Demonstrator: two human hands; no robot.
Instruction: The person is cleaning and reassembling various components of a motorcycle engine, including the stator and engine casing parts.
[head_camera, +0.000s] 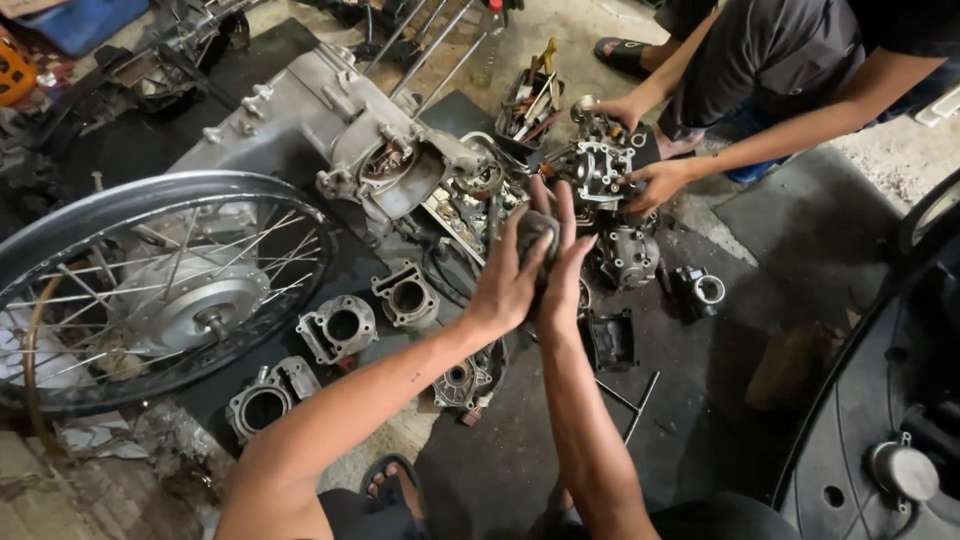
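1. The left hand and the right hand meet palm to palm in the middle of the scene, both wrapped around one small, dull grey part; it looks like cast metal, though the fingers cover most of it.
2. The left hand's fingers curl over the part's left face; the right hand's fingers stand nearly straight along its right side — both grip it, held in the air above the floor.
3. Just below the hands lie three cylinders of rough grey casting, each with a round bore and squarish finned body, spread to the near left.
4. Far left of them sits a long crankcase, pale aluminium, smooth and bulging, with studs standing up.
5. At the left edge a spoked wheel lies flat — thin bright spokes, a black tyre, a broad silvery hub.
6. Across the floor a second person's hands hold a boxy, finned cylinder head, far right of the grey part and well apart from it.
7. The floor is dark, oily concrete, with thin steel rods lying near the right forearm.
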